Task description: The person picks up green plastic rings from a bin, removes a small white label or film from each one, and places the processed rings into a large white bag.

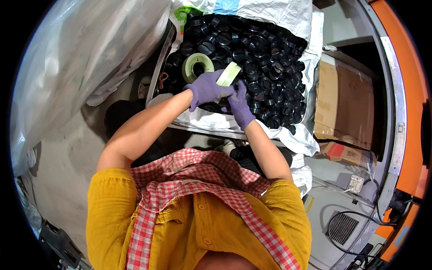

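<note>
My left hand [209,88], in a purple knit glove, is closed around a pale green threaded plastic part [228,74] that sticks up past its fingers. My right hand [240,105], gloved alike, is just to the right with fingers bent towards the left fingertips; whether it grips something there is hidden. Both hands are above a large heap of black threaded plastic caps [260,72] in a white woven sack liner [312,50]. A pale green plastic ring with a wide flange [189,69] lies on the caps beside my left hand.
Large translucent plastic bags [84,50] bulge at the left. A cardboard box [327,98] stands right of the sack, with a printed paper bag [347,153] below it. A socket box [356,184], cables and an orange machine frame [410,101] are at the right.
</note>
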`<state>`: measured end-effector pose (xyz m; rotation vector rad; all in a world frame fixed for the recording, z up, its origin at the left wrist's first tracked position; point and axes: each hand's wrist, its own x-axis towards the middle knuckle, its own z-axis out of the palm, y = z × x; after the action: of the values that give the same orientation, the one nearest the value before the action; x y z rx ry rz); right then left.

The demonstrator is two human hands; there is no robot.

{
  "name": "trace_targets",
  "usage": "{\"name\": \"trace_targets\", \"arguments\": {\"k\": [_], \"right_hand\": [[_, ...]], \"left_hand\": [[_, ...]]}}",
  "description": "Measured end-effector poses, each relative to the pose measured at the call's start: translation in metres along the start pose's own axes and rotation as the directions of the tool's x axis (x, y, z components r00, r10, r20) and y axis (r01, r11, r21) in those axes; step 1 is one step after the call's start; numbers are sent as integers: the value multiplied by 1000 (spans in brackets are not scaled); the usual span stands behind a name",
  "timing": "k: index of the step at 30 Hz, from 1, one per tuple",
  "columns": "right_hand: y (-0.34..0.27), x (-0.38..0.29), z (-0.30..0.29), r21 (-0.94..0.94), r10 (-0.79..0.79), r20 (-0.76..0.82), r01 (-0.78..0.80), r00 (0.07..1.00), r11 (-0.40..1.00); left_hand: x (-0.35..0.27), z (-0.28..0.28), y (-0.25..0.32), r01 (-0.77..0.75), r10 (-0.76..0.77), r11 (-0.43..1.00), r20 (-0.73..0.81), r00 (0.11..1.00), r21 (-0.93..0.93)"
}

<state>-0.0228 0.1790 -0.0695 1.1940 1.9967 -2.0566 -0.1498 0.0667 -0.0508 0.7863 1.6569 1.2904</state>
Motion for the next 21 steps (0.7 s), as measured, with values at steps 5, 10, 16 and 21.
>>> {"name": "trace_targets", "arguments": {"k": [5,10,16,21], "right_hand": [[28,6,-7,14,-375,62,375,925,927],[5,-16,-8,-590,-674,187,630,715,505],[33,12,-36,309,44,295,-139,954,941],[33,19,-13,-42,-440,45,442,897,896]], "left_hand": [[4,-4,11,-69,42,979,138,990,194],[7,-13,-3,83,-97,991,142,985,105],[3,-1,1,-16,8,995,86,996,98],[4,-1,-12,-40,38,997,35,999,68]]}}
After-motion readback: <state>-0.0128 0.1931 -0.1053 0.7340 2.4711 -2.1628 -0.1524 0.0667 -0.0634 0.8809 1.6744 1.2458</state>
